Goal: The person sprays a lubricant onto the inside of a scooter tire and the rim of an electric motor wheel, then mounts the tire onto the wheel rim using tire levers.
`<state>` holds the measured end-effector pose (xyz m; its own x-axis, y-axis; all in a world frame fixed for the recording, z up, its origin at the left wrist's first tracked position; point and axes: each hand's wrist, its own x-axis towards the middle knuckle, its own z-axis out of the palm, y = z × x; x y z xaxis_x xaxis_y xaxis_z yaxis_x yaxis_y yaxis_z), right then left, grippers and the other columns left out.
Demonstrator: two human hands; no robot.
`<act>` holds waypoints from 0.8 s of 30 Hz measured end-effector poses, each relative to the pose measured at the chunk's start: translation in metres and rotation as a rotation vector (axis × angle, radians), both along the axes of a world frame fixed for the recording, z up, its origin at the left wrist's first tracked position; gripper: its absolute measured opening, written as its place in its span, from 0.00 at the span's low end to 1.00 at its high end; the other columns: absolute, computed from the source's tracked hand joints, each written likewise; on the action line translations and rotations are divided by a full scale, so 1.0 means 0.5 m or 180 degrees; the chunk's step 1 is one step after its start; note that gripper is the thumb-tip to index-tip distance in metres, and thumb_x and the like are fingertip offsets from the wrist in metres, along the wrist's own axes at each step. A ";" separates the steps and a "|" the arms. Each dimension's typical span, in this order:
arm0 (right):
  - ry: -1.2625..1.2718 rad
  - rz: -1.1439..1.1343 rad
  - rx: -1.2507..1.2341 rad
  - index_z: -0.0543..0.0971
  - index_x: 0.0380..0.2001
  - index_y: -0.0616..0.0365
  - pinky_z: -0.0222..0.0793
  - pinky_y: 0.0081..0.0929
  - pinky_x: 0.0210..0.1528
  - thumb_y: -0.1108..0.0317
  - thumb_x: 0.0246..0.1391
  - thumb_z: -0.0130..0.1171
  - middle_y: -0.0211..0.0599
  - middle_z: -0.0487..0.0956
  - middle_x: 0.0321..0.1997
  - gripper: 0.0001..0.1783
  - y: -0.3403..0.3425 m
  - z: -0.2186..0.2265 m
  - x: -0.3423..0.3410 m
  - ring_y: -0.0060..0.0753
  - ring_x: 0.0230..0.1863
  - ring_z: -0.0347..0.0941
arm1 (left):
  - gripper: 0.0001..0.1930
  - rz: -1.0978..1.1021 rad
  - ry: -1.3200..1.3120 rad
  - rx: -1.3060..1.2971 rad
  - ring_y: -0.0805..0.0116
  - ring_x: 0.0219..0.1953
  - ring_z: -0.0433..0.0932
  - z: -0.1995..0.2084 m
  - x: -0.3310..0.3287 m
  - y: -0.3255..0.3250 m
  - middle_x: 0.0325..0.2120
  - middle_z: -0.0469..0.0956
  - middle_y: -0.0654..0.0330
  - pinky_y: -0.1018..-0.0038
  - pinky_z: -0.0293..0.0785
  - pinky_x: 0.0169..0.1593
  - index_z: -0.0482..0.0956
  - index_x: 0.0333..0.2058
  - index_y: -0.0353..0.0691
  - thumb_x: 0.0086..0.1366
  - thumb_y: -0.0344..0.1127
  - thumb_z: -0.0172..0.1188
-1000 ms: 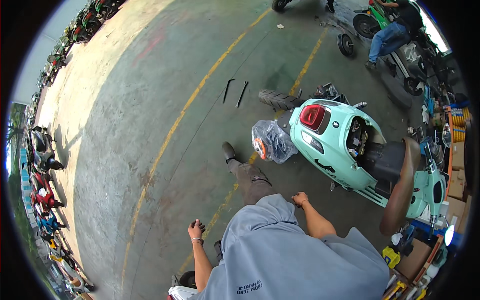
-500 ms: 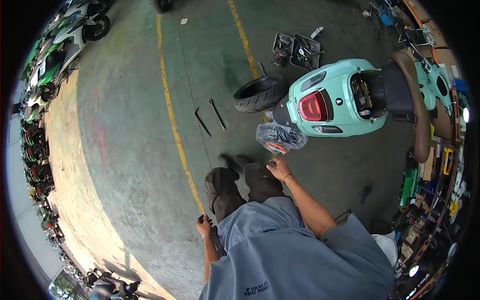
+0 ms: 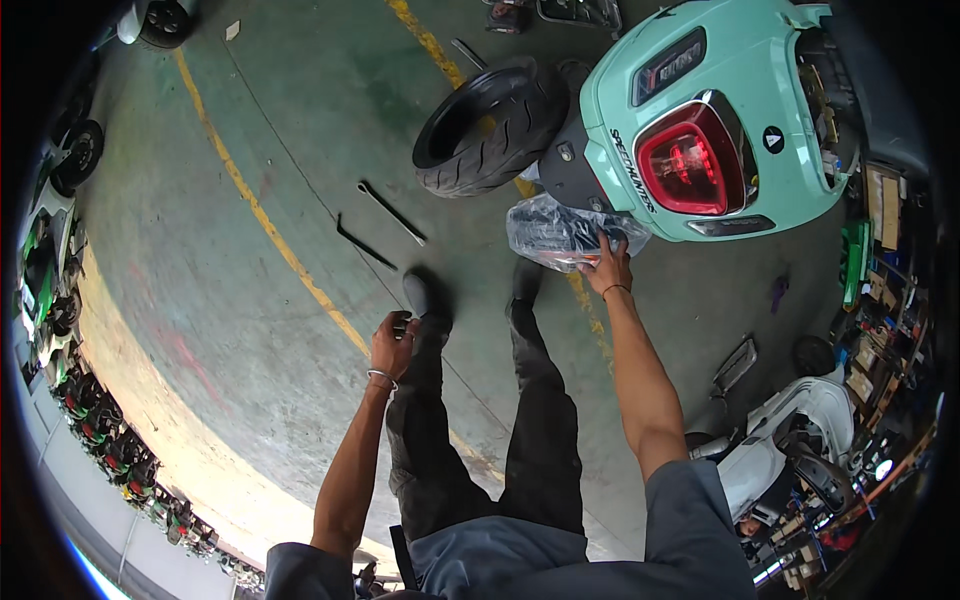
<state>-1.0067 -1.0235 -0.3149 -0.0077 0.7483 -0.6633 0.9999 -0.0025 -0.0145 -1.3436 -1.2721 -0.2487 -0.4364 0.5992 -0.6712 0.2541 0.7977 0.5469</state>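
Observation:
At the scooter's tail, my right hand (image 3: 607,270) has its fingers over the near right edge of a clear plastic bag (image 3: 550,232), closed on it. Dark parts and a bit of orange show through the plastic. My left hand (image 3: 392,343) hangs above the floor beside my left leg, fingers curled; something small and dark shows at the fingertips, too small to name. Just beyond the bag is a black tyre (image 3: 500,150). The mint-green scooter (image 3: 610,110), with a red tail light (image 3: 685,160), stands at the upper right.
A long wrench (image 3: 392,212) and a black bent bar (image 3: 365,242) lie on the green floor ahead of my feet. A tool tray (image 3: 580,12) is at the far edge. A white scooter (image 3: 770,450) stands at the lower right, near crowded shelves. Yellow lines (image 3: 270,225) cross the floor.
My right hand has reached forward from beside my knee onto the plastic bag. The left hand has moved forward too. My view has come closer to the mint-green scooter.

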 end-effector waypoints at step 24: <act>0.0806 0.2211 -0.2794 0.78 0.37 0.58 0.71 0.45 0.47 0.63 0.51 0.58 0.46 0.80 0.39 0.12 -0.136 -0.129 0.082 0.49 0.44 0.76 | 0.11 -0.3907 -0.0230 -0.0152 0.57 0.42 0.80 -0.421 0.386 0.201 0.37 0.80 0.59 0.62 0.76 0.44 0.80 0.38 0.42 0.54 0.31 0.61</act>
